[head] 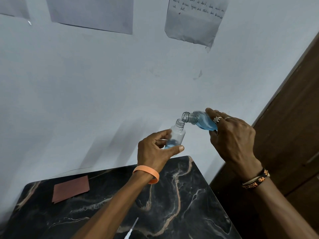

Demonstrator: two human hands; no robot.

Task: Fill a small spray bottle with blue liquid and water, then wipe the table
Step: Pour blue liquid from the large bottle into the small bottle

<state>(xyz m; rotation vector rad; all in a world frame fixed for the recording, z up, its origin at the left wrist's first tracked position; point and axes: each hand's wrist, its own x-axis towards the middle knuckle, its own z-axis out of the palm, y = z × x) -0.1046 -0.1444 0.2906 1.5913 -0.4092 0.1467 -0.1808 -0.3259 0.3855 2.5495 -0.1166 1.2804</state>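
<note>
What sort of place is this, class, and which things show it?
Probably a room in a home or small office: a dark marbled table stands against a plain painted wall, paper sheets, one handwritten, hang on it, and a wooden door or cupboard is at the right.

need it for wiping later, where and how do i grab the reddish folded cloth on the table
Probably pinch the reddish cloth at its near left corner, coming from above and the front: it lies flat on the table, and its folded layers show apart there.
</note>
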